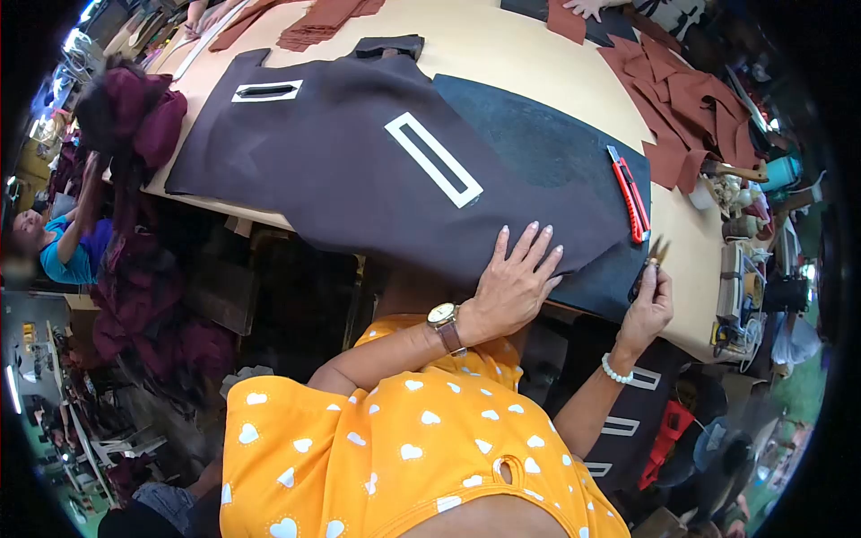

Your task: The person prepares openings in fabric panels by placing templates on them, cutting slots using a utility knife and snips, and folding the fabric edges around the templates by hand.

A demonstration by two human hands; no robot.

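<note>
A dark brown garment piece (350,170) lies spread over the table, partly on a black cutting mat (538,134). It bears two white rectangular frames: one slanted frame (433,160) near the middle and a smaller one (267,91) at the upper left with a dark slit inside. My left hand (516,285), wearing a watch, rests flat on the garment's near edge with fingers spread. At the mat's right corner, my right hand (647,314) is closed around small scissors (658,250), blades pointing up and away. A red box cutter (630,195) lies on the mat just beyond them.
Rust-coloured fabric pieces (686,108) are heaped at the table's far right, beside a wooden-handled tool (731,170). Another person's hand (587,8) shows at the far edge. Maroon cloth (134,117) hangs at left, near a person in blue (72,242).
</note>
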